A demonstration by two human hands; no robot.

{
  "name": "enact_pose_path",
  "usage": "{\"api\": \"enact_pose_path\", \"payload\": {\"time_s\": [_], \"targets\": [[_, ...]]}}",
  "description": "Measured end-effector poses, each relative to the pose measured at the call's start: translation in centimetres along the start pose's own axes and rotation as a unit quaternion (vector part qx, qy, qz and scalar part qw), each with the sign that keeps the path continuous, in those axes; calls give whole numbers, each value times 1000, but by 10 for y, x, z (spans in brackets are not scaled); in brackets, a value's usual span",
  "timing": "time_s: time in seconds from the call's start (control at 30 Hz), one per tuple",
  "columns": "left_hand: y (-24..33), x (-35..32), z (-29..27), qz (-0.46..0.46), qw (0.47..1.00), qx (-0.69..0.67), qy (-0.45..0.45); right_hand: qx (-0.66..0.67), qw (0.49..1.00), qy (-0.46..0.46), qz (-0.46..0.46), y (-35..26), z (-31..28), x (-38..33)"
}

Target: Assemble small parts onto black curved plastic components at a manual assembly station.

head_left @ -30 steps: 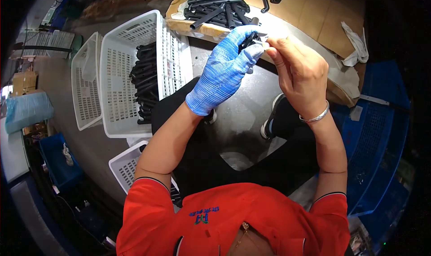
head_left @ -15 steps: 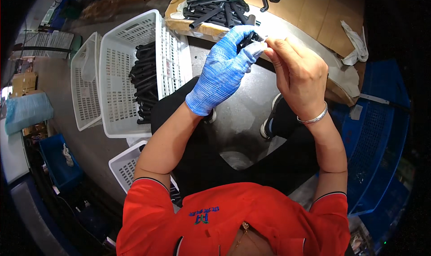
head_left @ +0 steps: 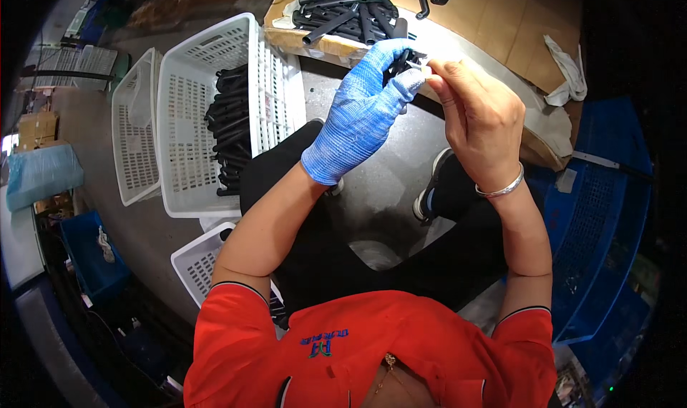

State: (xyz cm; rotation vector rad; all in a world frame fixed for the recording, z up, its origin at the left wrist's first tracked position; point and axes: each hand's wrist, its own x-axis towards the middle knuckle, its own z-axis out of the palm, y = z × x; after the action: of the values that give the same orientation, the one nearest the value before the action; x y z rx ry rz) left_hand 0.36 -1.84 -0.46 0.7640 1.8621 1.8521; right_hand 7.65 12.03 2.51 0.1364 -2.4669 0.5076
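Observation:
My left hand (head_left: pixel 358 118), in a blue knitted glove, is wrapped round a black tubular part (head_left: pixel 401 28) whose upper end sticks out past the fingers. Most of that part is hidden by the glove. My bare right hand (head_left: pixel 486 122), with a silver bangle at the wrist, pinches with thumb and forefinger right beside the left thumb. Whatever is between those fingertips is too small and brightly lit to make out. Just beyond both hands, a heap of similar black tubes (head_left: pixel 343 14) lies in a cardboard box (head_left: pixel 315 44).
At the left stands a white slotted basket (head_left: pixel 189 136) with black tubes (head_left: pixel 232 129) inside; another white basket (head_left: pixel 136 136) leans next to it. A smaller white basket (head_left: pixel 200 268) sits by my left elbow. Blue crates (head_left: pixel 597 215) stand at the right. Crumpled white paper (head_left: pixel 569 75) lies on cardboard.
Both hands stay close together in nearly the same place. The left hand and the black tubular part have shifted very slightly; the right hand still pinches beside the left thumb.

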Motion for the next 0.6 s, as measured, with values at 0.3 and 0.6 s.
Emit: {"api": "enact_pose_path", "payload": {"time_s": [0.3, 0.6], "targets": [[2, -1, -1, -18, 1000, -9, -4, -14, 1000, -18, -2, 2, -2, 0], [0, 0, -2, -10, 1000, 25, 0, -23, 999, -25, 5, -1, -3, -1]]}}
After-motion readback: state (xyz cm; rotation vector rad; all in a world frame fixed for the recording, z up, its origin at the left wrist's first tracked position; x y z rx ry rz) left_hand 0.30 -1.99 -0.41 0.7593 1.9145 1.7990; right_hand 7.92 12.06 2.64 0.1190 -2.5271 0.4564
